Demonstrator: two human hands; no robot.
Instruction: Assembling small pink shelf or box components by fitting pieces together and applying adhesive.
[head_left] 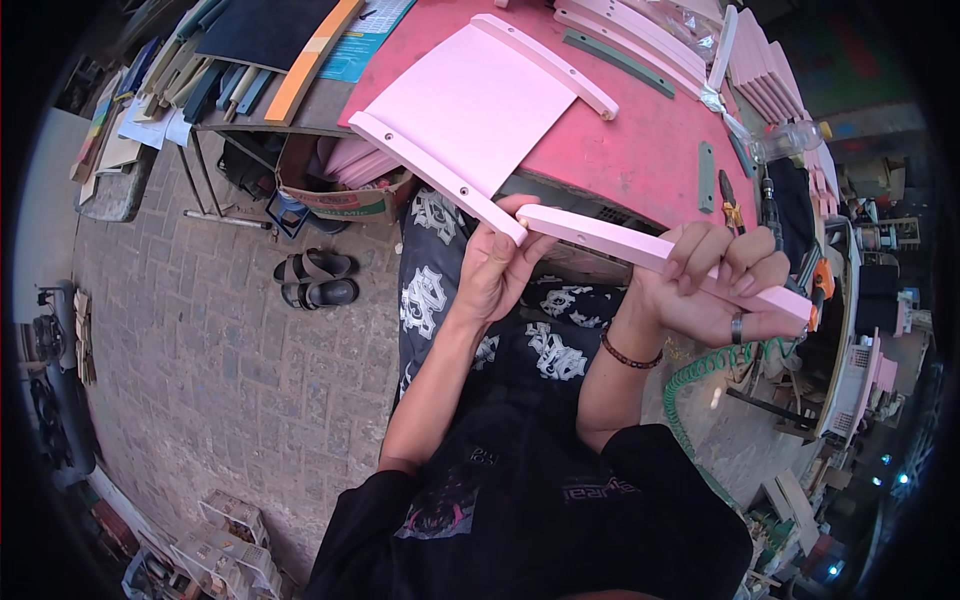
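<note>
A pink wooden bar (600,238) slants across in front of me. My right hand (712,275) is closed around its right part, fingers curled over the top. Its left tip meets the near end of a pink rail (425,172), where my left hand (495,265) pinches the rail's end between thumb and fingers. This rail edges a flat pink panel (470,100), which has a second rail (545,65) along its far side. Screw holes show in both rails. Whether the left fingertips also touch the loose bar is hard to make out.
The panel rests on a red-topped table (610,150). Around it are grey-green strips (620,62), stacked pink slats (765,65), pliers (731,195) and a plastic bottle (795,140). A green coiled hose (680,400) hangs at right; sandals (318,278) and a carton (345,203) are at left.
</note>
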